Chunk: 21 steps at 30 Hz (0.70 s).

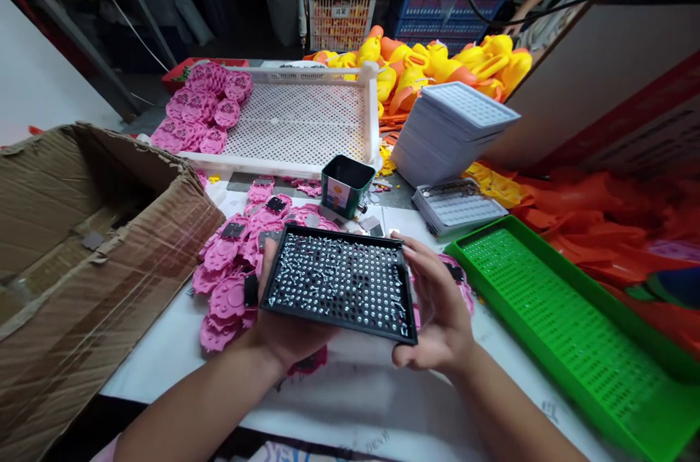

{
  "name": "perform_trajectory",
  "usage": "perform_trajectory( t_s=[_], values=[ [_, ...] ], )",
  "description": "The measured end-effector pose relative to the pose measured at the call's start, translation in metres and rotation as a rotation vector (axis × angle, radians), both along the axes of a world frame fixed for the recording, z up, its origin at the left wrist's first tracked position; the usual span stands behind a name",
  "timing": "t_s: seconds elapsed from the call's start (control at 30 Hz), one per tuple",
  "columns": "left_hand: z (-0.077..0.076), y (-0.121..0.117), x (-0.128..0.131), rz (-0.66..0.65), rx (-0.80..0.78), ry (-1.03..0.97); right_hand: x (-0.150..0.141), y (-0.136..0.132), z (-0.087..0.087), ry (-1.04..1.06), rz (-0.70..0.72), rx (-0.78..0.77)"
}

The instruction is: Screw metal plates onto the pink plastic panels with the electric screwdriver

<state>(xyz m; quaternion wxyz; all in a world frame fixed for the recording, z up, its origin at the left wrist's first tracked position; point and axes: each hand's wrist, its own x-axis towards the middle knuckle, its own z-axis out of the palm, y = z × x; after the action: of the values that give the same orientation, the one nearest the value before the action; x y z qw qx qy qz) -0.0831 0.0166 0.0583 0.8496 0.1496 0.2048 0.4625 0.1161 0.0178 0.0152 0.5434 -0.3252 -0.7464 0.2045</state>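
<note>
The left hand (289, 338) cradles the left end of a black rectangular plastic tray (339, 324) over the white-covered table (350, 411); the right hand (442, 305) pinches the right end. Small silver metal screws (378, 302) fill many holes, especially towards the right; loose ones towards the left look unseated.

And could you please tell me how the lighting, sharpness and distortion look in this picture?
Head view: small silver screws glint in the black rectangular plastic tray; soft shadow dulls the white paper table covering below it; the background is dim; the long green perforated plastic basket looks stretched toward the lower-right corner; the floppy orange pieces at right look soft.
</note>
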Motion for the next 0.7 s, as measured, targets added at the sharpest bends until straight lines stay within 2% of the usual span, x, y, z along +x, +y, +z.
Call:
perform_trajectory(
  t_s=[0.13,0.2,0.4,0.7],
  values=[
    [0.002,-0.003,0.001,-0.226,0.033,-0.137,-0.001,0.001,-0.005,0.156,0.059,-0.032],
    [0.002,-0.004,0.001,-0.294,0.036,-0.176,-0.004,0.002,-0.004,0.219,0.055,-0.025],
    [0.003,-0.005,0.001,-0.343,0.013,-0.161,-0.013,0.0,0.002,0.257,-0.047,0.009],
    [0.005,-0.007,0.002,-0.364,0.021,-0.16,-0.018,-0.005,0.004,0.34,-0.04,0.003]
  ],
)
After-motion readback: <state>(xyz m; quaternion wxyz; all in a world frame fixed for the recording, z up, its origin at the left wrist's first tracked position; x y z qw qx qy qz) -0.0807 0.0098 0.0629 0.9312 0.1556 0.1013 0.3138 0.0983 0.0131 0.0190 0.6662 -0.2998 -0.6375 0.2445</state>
